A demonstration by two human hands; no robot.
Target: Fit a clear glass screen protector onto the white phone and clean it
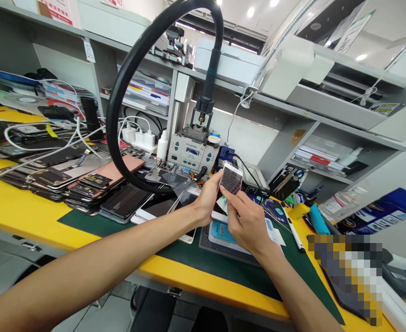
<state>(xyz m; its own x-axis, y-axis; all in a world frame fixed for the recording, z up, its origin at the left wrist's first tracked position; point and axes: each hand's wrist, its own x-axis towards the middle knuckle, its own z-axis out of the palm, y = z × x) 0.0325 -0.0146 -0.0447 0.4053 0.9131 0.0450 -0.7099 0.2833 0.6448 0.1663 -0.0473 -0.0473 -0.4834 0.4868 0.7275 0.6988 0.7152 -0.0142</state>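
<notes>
My left hand [208,197] grips a white-framed smartphone [231,179] by its left side, tilted up toward me above the bench. Lines of dark text fill its lit grey screen. Across the lower part of the screen reaches my right hand [246,216], its index finger touching the glass or close over it; the other fingers are curled, and I see nothing held in them. Below the hands, a blue-and-white packet or case [220,230] rests on a dark perforated tray [206,242]. Another white phone [219,216] lies partly hidden behind my right hand.
Stacks of phones and screens [95,184] cover the left of the yellow bench [147,265]. A hot-air rework station [192,150] stands behind, its thick black hose [113,106] looping overhead. On the green mat [293,272], a white pen-like tool [295,233] lies to the right.
</notes>
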